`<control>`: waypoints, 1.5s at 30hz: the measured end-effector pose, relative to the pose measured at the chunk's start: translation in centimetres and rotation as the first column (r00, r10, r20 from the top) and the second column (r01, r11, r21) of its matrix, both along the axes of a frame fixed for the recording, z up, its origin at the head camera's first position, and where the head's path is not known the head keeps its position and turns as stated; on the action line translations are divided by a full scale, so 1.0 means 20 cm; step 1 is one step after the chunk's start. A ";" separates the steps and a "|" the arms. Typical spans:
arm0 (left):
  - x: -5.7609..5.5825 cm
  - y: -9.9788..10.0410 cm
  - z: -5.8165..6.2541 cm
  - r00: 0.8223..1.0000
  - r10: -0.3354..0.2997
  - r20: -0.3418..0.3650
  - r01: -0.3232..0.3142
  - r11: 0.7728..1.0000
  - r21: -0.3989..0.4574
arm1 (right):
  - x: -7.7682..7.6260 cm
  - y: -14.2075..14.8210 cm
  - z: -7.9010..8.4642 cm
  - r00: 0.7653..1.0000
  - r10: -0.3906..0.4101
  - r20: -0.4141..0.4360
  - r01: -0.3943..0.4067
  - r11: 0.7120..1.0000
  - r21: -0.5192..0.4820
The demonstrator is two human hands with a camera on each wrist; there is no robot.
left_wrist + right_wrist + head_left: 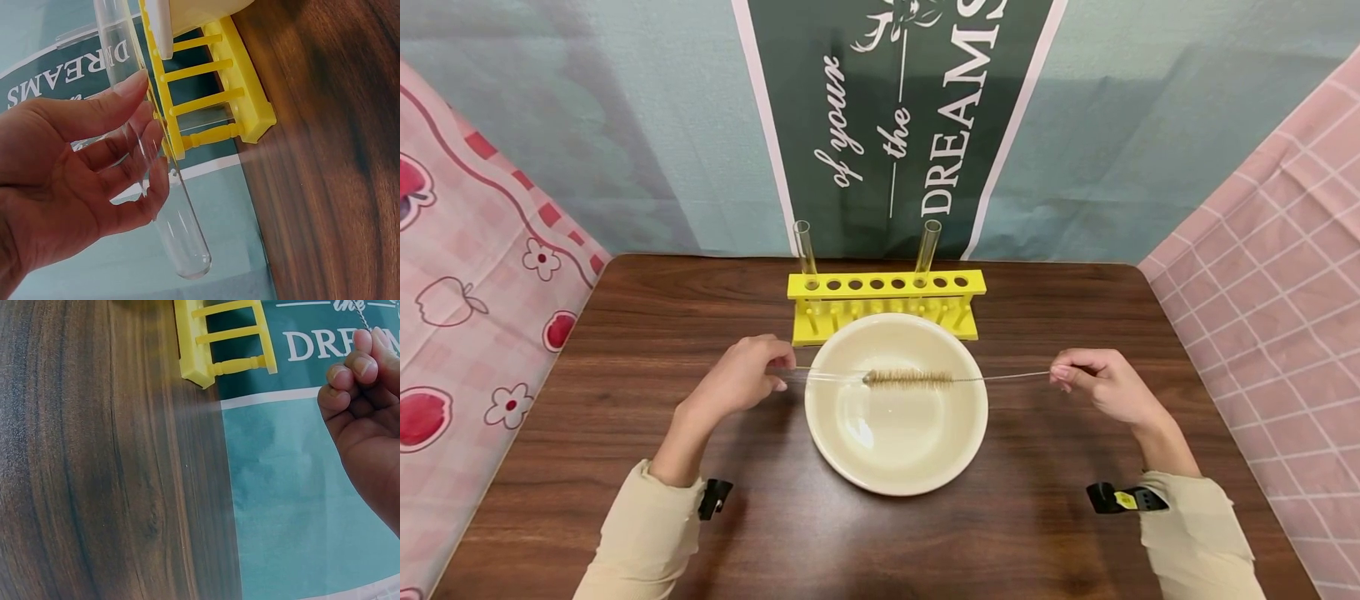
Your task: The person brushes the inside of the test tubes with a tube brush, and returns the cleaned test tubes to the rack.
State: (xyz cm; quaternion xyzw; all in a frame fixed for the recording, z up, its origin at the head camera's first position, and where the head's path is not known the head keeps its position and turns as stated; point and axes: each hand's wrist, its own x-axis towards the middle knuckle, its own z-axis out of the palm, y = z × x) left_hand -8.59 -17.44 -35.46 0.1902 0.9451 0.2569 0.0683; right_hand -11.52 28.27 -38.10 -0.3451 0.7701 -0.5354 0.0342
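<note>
My left hand grips a clear glass test tube, thumb on one side and fingers curled round the other. The tube lies roughly level, its rounded end past the hand and its other end over the cream bowl. My right hand pinches the twisted wire handle of a test tube brush between thumb and fingertips. Tan bristles hang above the bowl, with the brush's tip right at the tube's mouth. In the right wrist view, only a short bit of wire shows above the fingertips.
Behind the bowl stands a yellow test tube rack with two glass tubes upright in it, one tube at the left and another tube right of middle. Cloth hangs round the back and sides of the dark wooden table.
</note>
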 end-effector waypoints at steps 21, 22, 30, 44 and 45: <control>0.01 0.06 -0.01 0.999 0.028 -0.034 -0.028 1.000 0.005 | -0.01 -0.04 -0.01 1.000 -0.027 -0.007 0.027 0.998 0.052; 0.01 0.06 -0.01 0.999 0.031 -0.042 -0.031 1.000 0.000 | -0.01 -0.04 -0.01 0.999 -0.034 -0.007 0.034 0.997 0.064; 0.02 0.06 -0.02 0.994 0.037 -0.100 -0.039 0.999 -0.018 | -0.01 -0.04 0.01 0.998 -0.065 -0.006 0.065 0.976 0.206; 0.02 0.04 -0.04 0.994 0.057 -0.098 -0.061 0.997 -0.036 | 0.00 -0.07 0.06 1.000 -0.015 -0.020 0.021 0.921 0.389; 0.02 0.04 -0.04 0.993 0.057 -0.099 -0.061 0.997 -0.036 | 0.00 -0.07 0.06 1.000 -0.016 -0.020 0.023 0.923 0.385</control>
